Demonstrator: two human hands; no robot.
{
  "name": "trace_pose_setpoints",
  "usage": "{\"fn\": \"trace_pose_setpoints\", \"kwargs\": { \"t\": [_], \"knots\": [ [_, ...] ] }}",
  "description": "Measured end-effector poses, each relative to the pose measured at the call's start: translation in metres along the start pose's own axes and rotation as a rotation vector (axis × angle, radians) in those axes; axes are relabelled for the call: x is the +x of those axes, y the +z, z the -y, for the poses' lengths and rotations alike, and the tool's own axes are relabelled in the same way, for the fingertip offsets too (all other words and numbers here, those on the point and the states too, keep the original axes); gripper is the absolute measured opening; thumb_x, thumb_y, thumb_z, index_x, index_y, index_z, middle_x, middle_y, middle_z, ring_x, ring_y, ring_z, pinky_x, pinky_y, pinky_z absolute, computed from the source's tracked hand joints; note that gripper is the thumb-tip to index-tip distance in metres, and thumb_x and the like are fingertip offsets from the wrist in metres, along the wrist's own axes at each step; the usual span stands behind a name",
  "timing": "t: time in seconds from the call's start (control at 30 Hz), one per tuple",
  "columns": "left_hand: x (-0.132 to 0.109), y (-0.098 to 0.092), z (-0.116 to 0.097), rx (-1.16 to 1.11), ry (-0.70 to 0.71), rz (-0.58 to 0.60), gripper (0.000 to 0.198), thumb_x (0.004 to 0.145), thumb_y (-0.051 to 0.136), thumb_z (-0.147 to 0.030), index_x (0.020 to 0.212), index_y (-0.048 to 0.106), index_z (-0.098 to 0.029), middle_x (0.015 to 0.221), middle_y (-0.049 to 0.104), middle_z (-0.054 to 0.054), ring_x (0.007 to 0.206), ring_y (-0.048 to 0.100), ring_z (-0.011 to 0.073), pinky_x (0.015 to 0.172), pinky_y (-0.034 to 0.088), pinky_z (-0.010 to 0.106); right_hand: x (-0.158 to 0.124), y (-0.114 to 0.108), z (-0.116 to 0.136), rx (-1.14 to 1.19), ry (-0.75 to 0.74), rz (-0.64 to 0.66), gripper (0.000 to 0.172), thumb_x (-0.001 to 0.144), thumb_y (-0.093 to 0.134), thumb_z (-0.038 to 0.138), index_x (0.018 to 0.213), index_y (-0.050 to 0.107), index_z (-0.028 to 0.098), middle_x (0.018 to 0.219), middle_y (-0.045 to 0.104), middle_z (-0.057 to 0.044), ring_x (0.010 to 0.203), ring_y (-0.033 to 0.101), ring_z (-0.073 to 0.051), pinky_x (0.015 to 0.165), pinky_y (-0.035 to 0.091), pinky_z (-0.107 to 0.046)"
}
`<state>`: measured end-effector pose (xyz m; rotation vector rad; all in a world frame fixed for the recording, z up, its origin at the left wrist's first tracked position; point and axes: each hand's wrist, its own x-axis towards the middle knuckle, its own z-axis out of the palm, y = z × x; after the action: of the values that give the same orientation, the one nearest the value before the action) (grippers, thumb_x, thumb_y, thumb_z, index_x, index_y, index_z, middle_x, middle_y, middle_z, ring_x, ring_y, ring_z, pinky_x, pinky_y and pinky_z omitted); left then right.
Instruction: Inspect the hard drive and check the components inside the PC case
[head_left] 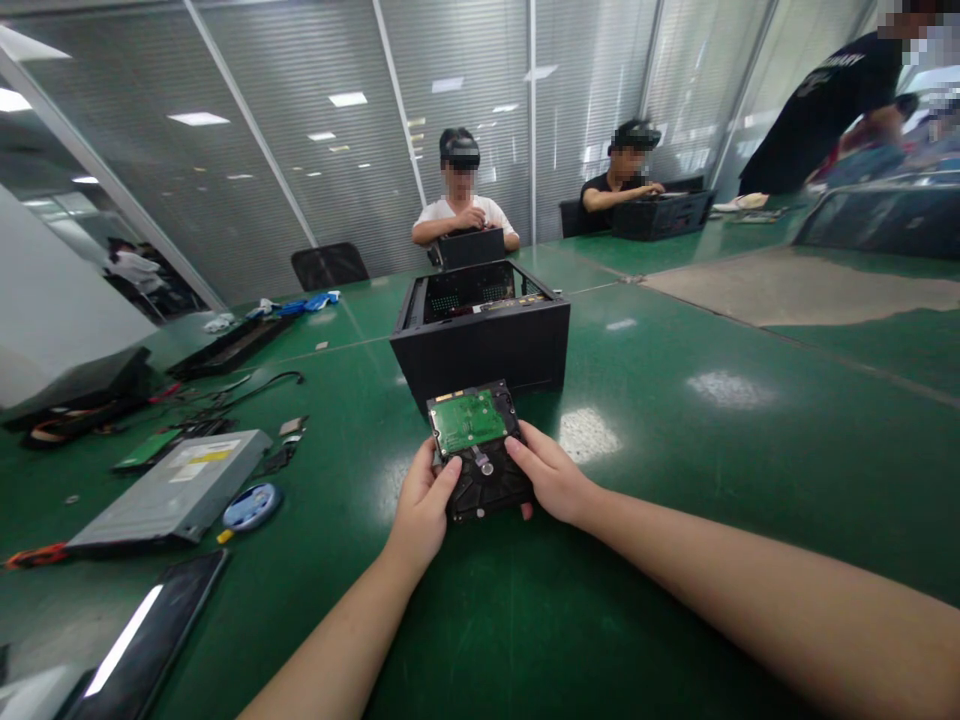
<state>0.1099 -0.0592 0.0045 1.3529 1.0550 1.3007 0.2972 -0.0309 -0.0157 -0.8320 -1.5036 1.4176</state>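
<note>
Between my two hands is a hard drive (491,485), its green circuit board facing up and its connector edge pointing away from me. My left hand (424,500) grips its left side, thumb on top. On the right side, my right hand (551,470) holds it the same way, with a fingertip showing below the lower edge. The drive is held above the green table (675,450). Just beyond it stands a black computer case (484,345), open at the top, with boards partly visible inside.
To the left lie an optical drive (176,490), a blue round object (252,507), an orange-handled tool (37,556), loose cables (240,385) and a dark flat device (150,640). Across the table, two people (461,215) work at other cases; another person (825,110) leans at the far right.
</note>
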Motion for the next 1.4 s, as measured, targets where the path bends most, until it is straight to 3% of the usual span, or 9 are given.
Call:
{"fn": "trace_pose_setpoints", "kwargs": {
  "t": [0.1,0.27,0.83,1.4],
  "knots": [
    [0.0011,-0.0003,0.0031,0.04,0.028,-0.012,0.04,0.09,0.059,-0.036,0.124,0.053,-0.017,0.12,0.066,0.008,0.109,0.063,0.024,0.098,0.05,0.038,-0.0002,0.0002,0.0002,-0.038,0.013,-0.029,0.039,0.096,0.046,0.054,0.116,0.051,0.022,0.079,0.06,0.0,0.039,0.055,-0.009,0.029,0.046,-0.021],
    [-0.0004,0.0007,0.0042,0.045,0.011,0.037,0.042,0.09,0.058,-0.037,0.126,0.049,-0.018,0.122,0.065,0.01,0.113,0.062,0.0264,0.094,0.051,0.039,0.0009,0.0007,0.0027,-0.037,0.038,-0.082,0.038,0.094,0.048,0.055,0.109,0.055,0.021,0.074,0.06,0.0,0.04,0.057,-0.012,0.028,0.047,-0.023],
    [-0.0011,0.0014,0.001,0.041,0.008,0.024,0.042,0.09,0.058,-0.036,0.127,0.048,-0.017,0.125,0.064,0.009,0.114,0.061,0.0245,0.096,0.049,0.037,0.0,-0.0003,0.0009,-0.086,0.017,-0.055,0.04,0.095,0.044,0.058,0.11,0.053,0.022,0.078,0.062,-0.002,0.042,0.058,-0.013,0.031,0.048,-0.026],
    [-0.0017,-0.0005,0.0,0.181,0.124,-0.025,0.033,0.093,0.053,-0.037,0.121,0.053,-0.02,0.118,0.063,0.006,0.111,0.058,0.0228,0.1,0.043,0.035,-0.0037,0.0008,0.004,-0.23,-0.037,-0.052,0.039,0.097,0.041,0.055,0.116,0.051,0.023,0.081,0.061,-0.003,0.044,0.058,-0.014,0.034,0.049,-0.027]
  ]
}}
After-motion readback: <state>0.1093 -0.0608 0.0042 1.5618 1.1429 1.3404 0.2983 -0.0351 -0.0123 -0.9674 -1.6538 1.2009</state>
